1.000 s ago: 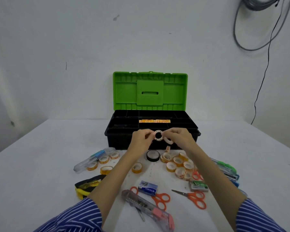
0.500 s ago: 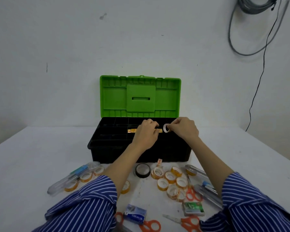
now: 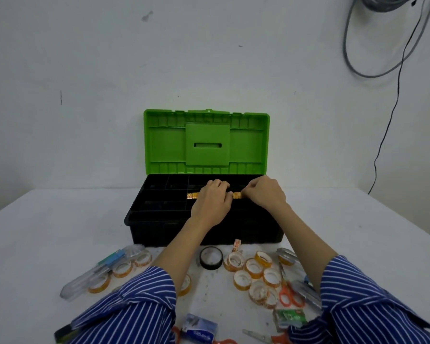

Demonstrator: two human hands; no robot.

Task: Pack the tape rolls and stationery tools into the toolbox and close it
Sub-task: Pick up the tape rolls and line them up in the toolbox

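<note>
Both hands are over the open toolbox (image 3: 159, 229), its green lid (image 3: 206, 142) upright. The left hand (image 3: 212, 202) rests, fingers curled, on a row of orange tape rolls (image 3: 193, 195) in a middle compartment; the right hand (image 3: 265, 194) pinches the row's right end. More loose tape rolls (image 3: 253, 268) lie on the white table (image 3: 35, 232) in front.

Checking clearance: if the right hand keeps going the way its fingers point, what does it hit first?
The right hand points left along the row of tape rolls in the toolbox tray. It would likely meet that row's near end first, then the left hand just beyond. Depth is unclear; it may already touch the row.
</note>
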